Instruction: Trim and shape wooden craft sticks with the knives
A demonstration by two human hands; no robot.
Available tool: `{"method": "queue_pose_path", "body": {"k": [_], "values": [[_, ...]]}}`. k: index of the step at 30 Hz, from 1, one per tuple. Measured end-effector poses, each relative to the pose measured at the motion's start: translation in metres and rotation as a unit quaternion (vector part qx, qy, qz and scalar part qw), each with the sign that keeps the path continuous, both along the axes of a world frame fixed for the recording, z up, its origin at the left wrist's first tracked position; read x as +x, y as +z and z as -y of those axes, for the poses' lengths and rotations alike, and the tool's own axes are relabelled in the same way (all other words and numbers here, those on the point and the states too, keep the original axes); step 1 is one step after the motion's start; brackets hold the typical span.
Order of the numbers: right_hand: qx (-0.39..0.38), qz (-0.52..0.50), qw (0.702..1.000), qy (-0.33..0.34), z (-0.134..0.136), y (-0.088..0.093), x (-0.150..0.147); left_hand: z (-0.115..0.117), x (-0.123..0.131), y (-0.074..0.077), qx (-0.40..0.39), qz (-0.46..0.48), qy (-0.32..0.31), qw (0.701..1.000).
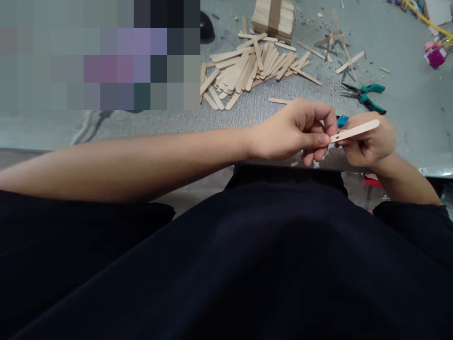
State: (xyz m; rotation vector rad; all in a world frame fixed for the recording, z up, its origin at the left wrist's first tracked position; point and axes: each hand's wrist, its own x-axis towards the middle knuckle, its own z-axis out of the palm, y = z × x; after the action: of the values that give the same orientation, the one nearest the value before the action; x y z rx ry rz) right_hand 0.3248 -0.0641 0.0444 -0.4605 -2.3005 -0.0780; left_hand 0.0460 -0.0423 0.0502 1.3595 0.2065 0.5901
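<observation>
My left hand [309, 127] pinches one end of a wooden craft stick [359, 131] between thumb and forefinger. The stick slants up to the right, in front of my other hand, and has a small dark mark or hole close to the pinched end. Curled fingers make my right hand [378, 141] closed, just behind the stick. A small blue piece [342, 121] shows at its knuckles; most of whatever it grips is hidden. Another craft stick [279, 100] lies on the table, partly behind my left hand.
A heap of loose craft sticks [244, 71] lies beyond my hands, with a banded bundle [260, 16] behind it. Green-handled pliers [366, 94] rest to the right, near crossed sticks [350, 63]. A magenta object [437, 56] sits far right. Small scraps litter the grey table [406, 113].
</observation>
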Motion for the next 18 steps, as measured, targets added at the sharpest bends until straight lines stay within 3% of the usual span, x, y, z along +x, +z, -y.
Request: {"method": "queue_pose_path", "body": {"k": [4, 10, 14, 18], "values": [[-0.058, -0.038, 0.997, -0.042, 0.005, -0.003, -0.011, 0.0, -0.002, 0.001, -0.007, -0.009, 0.026, 1.0], [-0.228, -0.078, 0.971, 0.008, 0.009, -0.005, -0.018, -0.002, -0.002, 0.001, -0.009, -0.016, 0.024, 1.0], [-0.279, -0.095, 0.955, 0.039, 0.013, -0.002, -0.018, -0.004, -0.001, 0.001, 0.016, -0.019, 0.025, 0.999], [-0.296, -0.058, 0.953, -0.008, 0.018, 0.005, -0.011, -0.004, -0.001, 0.004, 0.013, -0.027, 0.034, 0.999]]}}
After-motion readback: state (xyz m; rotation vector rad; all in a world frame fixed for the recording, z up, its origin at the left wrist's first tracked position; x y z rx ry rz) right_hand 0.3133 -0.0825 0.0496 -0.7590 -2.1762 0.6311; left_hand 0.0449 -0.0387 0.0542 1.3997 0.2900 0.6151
